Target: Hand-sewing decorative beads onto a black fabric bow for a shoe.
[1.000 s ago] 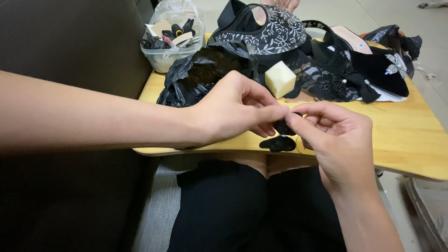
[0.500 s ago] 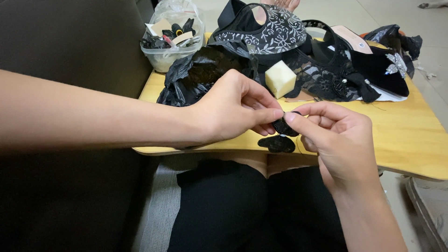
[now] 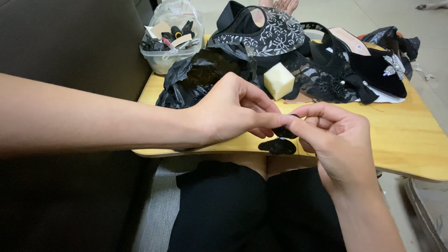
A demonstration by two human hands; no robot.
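My left hand and my right hand meet above the front edge of a small wooden table. Both pinch a small black fabric piece between thumb and fingertips. Right below it, a second black fabric piece lies on the table's edge. My fingers hide most of the held piece.
Behind my hands lie a crumpled black plastic bag, a pale yellow sponge block, black lace fabric, a black patterned shoe upper and a black shoe with a silver bow. A clear tub of trimmings stands far left. A dark sofa is at left.
My hands have stayed almost in place. The fingertips have shifted slightly on the small black piece.
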